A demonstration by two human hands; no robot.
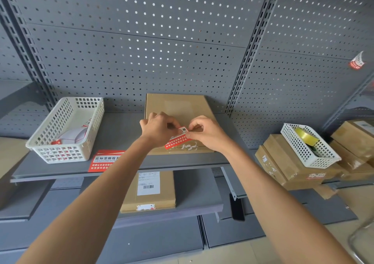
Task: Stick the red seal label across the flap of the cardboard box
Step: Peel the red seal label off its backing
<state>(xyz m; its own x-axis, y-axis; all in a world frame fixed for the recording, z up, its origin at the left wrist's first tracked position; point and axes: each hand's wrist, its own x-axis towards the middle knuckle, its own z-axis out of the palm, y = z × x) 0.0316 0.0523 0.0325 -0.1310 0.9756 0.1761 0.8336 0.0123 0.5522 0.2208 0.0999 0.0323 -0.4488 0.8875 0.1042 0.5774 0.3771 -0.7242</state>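
Note:
A flat cardboard box (178,107) lies on the grey shelf (125,130), its flap edge toward me with white torn label remains near the front. Both hands hold a red seal label (176,141) over the box's near part. My left hand (159,129) pinches the label's upper left end. My right hand (206,133) pinches its upper right end. The label's lower part hangs down toward the front edge of the box; whether it touches the cardboard I cannot tell.
A white basket (66,130) with label sheets stands at the left, a red label sheet (104,160) in front of it. At the right a white basket with a tape roll (306,137) sits on stacked boxes (283,162). Another box (149,190) lies on the lower shelf.

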